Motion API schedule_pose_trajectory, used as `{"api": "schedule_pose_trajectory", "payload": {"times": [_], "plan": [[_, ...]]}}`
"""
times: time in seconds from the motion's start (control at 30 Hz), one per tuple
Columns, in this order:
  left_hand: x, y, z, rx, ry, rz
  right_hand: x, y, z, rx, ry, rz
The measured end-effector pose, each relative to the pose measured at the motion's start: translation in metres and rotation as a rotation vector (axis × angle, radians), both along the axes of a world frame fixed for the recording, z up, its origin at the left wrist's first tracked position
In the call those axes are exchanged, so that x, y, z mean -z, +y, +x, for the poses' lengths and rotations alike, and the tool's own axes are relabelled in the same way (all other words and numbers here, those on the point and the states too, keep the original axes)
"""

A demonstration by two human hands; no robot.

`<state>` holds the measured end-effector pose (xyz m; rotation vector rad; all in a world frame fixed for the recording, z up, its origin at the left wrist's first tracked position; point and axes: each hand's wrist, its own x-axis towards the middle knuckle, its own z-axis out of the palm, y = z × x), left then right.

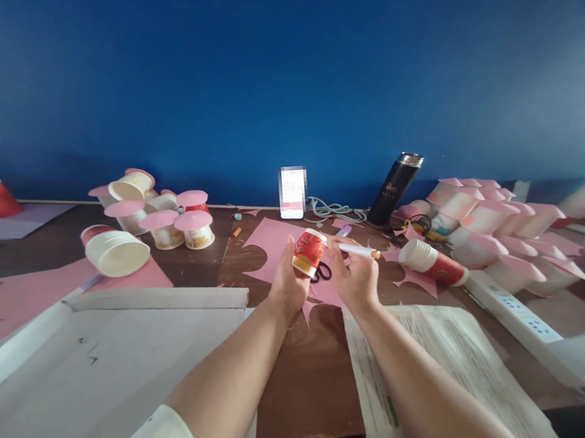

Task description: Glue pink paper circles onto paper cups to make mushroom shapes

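Observation:
My left hand (287,283) is closed around a red and gold paper cup (309,251), which is tilted over the middle of the table. Close beside it, my right hand (356,274) grips a white marker (357,249) with an orange end. The marker's other end points at the cup's side; I cannot tell whether it touches. Below the hands, black-handled scissors (322,272) lie on a cut pink paper sheet (264,241). A small orange cap (236,232) rests to the left of the sheet.
Paper cups with pink discs (194,220) stand at left, near a cup stack (117,252) and a white box lid (161,348). At right are a black flask (395,188), another cup stack (433,262), a heap of pink-topped cups (498,231) and a power strip (519,313). A phone (292,193) leans against the wall.

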<state>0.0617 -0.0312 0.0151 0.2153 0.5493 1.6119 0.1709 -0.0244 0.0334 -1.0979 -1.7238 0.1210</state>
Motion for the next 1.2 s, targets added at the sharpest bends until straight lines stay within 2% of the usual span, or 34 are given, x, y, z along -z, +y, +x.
{"api": "schedule_pose_trajectory", "payload": {"times": [0.57,1.2], "plan": [[-0.0018,-0.0012,-0.0012,0.006,0.041,-0.007,-0.002,-0.0029,-0.0009,0.027,-0.034,-0.039],[-0.0012,-0.0004,-0.0021,0.007,-0.001,0.008,-0.0017,-0.0042,-0.0027,-0.01,-0.033,-0.043]]}}
